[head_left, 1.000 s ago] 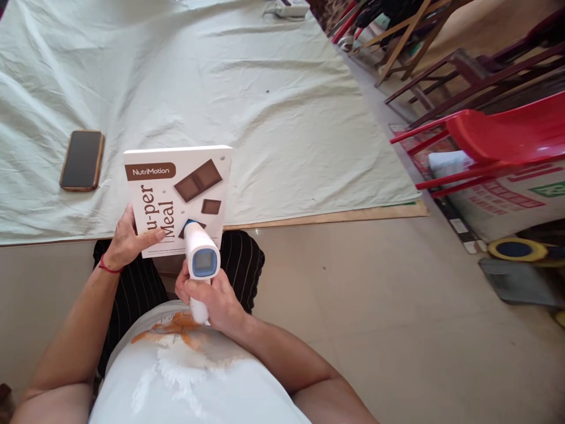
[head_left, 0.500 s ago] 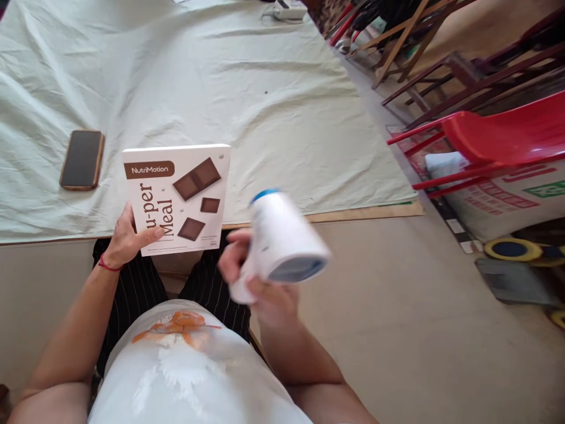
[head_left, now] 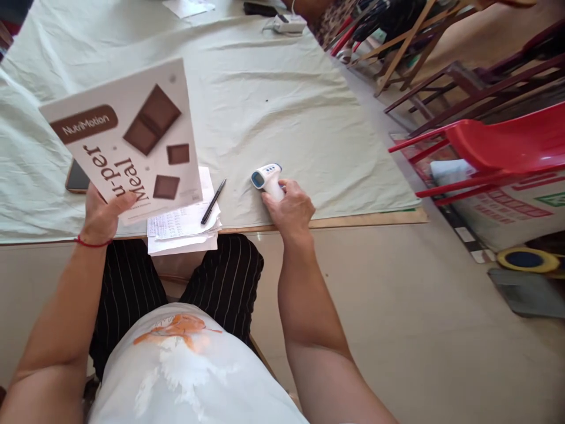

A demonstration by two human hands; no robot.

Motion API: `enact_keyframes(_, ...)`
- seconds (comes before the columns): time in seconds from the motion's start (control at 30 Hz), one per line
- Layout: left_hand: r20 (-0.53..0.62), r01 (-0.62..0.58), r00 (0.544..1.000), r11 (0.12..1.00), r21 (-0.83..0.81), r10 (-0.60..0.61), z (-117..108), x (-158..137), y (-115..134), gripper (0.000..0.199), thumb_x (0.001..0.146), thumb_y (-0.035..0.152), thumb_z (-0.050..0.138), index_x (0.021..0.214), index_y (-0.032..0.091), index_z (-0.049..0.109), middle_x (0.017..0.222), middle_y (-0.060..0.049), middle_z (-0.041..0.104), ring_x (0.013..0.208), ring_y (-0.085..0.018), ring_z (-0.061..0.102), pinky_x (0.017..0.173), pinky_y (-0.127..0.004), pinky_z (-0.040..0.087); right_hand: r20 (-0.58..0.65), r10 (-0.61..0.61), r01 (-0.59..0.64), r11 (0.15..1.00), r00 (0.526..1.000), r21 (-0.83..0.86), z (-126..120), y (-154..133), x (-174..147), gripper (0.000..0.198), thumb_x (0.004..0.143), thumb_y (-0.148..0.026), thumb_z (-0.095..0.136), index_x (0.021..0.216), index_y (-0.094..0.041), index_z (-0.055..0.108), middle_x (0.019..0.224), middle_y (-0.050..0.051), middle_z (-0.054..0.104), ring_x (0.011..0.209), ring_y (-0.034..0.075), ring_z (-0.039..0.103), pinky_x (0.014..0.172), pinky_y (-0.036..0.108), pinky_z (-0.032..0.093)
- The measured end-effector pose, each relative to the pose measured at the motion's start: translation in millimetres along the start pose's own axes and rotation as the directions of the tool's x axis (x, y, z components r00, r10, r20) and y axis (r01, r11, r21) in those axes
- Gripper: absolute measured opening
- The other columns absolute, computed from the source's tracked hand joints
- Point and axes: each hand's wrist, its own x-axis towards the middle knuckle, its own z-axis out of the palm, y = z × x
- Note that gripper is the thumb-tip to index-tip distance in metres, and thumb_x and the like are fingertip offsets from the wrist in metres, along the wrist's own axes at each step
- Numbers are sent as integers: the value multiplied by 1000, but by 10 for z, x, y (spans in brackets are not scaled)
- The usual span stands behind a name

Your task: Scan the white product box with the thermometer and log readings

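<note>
My left hand (head_left: 103, 211) is closed on the lower edge of a flat white NutriMotion meal box (head_left: 103, 168), thumb across its front. Brown chocolate pieces are printed on that side. It is tilted and raised above the table edge, partly covering a phone (head_left: 77, 178). Under its lower right corner lies a stack of handwritten papers (head_left: 180, 227), jutting over the table edge, with a black pen (head_left: 213, 201) on top. On the cloth to the right, my right hand (head_left: 291, 206) has its fingers around the handle of a white and blue infrared thermometer (head_left: 270, 175), its small screen facing up.
A pale green cloth (head_left: 229, 94) covers the table. At its far edge are a white plug-like device (head_left: 289, 24), a dark object (head_left: 260, 9) and a paper sheet (head_left: 189, 7). A red chair (head_left: 507, 138) and folded wooden furniture (head_left: 410, 53) stand at right.
The box has moved up and left, tilting and uncovering the papers and pen. My right hand has brought the thermometer from mid-air down to the table, turning its screen into view.
</note>
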Motion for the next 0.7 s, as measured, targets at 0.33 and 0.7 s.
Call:
enact_keyframes(0.33, 154, 44, 987, 999, 30, -48, 26, 841, -558, 71, 56, 45, 100, 111, 27, 58, 114, -5, 74, 116, -31, 73, 95, -46, 62, 72, -564, 552, 823, 823, 135, 230, -591, -129, 34, 100, -23, 53, 125, -26, 76, 113, 13, 67, 108, 30, 57, 97, 47, 48)
enact_keyframes(0.7, 318, 19, 947, 996, 83, -45, 60, 815, -826, 78, 62, 41, 100, 122, 25, 53, 123, -10, 72, 121, -35, 69, 104, -56, 57, 208, -773, 780, 623, 600, 66, 152, -606, 45, 30, 101, -20, 54, 110, -31, 80, 105, 10, 67, 99, 27, 50, 90, 44, 40)
